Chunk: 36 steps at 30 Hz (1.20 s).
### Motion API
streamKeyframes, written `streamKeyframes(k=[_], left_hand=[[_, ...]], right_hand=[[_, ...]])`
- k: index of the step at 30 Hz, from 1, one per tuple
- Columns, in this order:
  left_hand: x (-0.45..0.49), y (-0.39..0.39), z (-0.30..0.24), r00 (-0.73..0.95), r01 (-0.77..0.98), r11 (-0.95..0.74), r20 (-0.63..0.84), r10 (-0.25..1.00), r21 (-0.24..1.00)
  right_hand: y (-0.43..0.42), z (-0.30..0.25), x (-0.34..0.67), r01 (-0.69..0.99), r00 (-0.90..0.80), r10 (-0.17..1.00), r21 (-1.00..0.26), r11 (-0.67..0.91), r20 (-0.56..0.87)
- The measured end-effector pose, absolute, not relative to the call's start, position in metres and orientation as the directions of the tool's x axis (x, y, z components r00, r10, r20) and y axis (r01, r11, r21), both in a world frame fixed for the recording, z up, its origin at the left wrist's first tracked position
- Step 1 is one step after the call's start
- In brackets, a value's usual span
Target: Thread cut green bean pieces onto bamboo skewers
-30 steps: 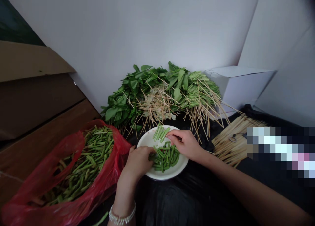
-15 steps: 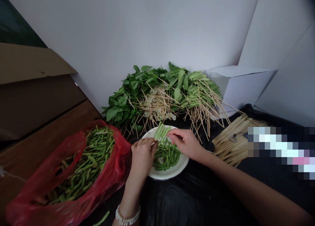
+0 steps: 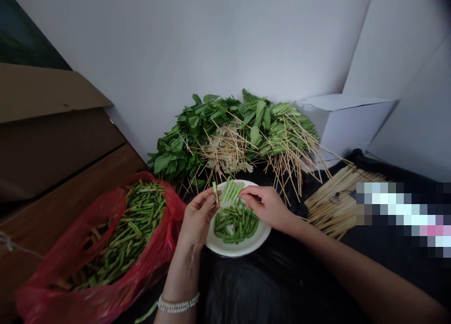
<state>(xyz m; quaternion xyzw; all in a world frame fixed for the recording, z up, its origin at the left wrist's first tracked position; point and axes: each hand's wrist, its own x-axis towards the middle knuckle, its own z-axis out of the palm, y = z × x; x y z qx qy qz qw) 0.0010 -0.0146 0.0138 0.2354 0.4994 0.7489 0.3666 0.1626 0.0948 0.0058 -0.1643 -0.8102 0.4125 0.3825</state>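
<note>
**Our left hand pinches a bean piece above the plate**

Closest to us, a pearl bracelet circles our left wrist, and a black plastic sheet lies under everything. Our left hand has just come up off the plate's cut beans. Its thumb and forefinger are now narrowly closed on one bean piece, which stands almost upright just beside a short, aligned bundle. That piece is now apart from the pile, so it is the one thing in that hand. Our right hand stays at the bundle's near end, its fingertips drawn narrow and touching the beans, though we cannot tell whether they grip them. To the left, a red plastic bag sags open around many more cut beans. Past the plate, leafy greens and skewered beans are heaped against the wall, bristling with skewers. Loose skewers with small scissors lie to the right, before a white box.
</note>
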Motion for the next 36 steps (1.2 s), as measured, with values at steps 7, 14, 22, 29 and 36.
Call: streamKeyframes(k=[7,14,22,29,36], left_hand=[[0.005,-0.015,0.019,-0.631,-0.351,-0.264,-0.019,0.775,0.898],[0.009,-0.016,0.024,-0.644,-0.34,-0.28,-0.006,0.765,0.898],[0.008,-0.016,0.023,-0.66,-0.284,-0.276,0.022,0.751,0.918],[0.004,-0.017,0.017,-0.643,-0.282,-0.24,0.002,0.766,0.929],[0.005,-0.016,0.019,-0.646,-0.289,-0.233,-0.009,0.763,0.928]], right_hand=[[0.093,0.004,0.162,-0.043,-0.674,0.557,-0.779,0.626,0.485],[0.093,0.001,0.162,-0.035,-0.699,0.539,-0.775,0.63,0.47],[0.093,-0.001,0.161,-0.024,-0.709,0.534,-0.773,0.633,0.46],[0.093,-0.003,0.161,-0.002,-0.705,0.541,-0.764,0.645,0.458],[0.092,-0.001,0.161,-0.014,-0.709,0.531,-0.762,0.647,0.464]])
